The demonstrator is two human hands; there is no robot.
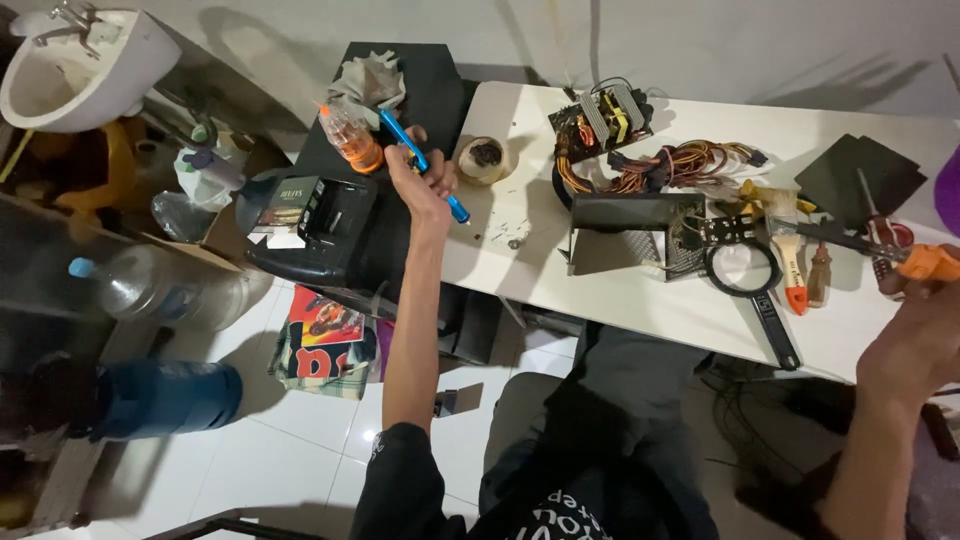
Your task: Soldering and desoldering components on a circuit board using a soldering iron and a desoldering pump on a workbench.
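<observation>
1. Your left hand [425, 180] was closed around a blue pen-shaped tool [425, 165] over the table's [620, 300] left end; your right hand [915, 345] gripped an orange-handled screwdriver [925, 262] at the right edge.
2. You looked mid tool-change; next called for bringing one tool to the opened power supply [605, 118].

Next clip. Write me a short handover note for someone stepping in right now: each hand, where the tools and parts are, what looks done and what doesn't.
Left hand: raised at the table's left end, fingers closed round a blue pen-shaped tool.
Right hand: at the right edge, gripping an orange-handled tool.
On the white table: opened power supply board with its wire bundle, dark metal casing, magnifying glass, paintbrush, tape roll.
Done: casing is off the board.
Left: cannot tell; neither tool touches the board.
</observation>
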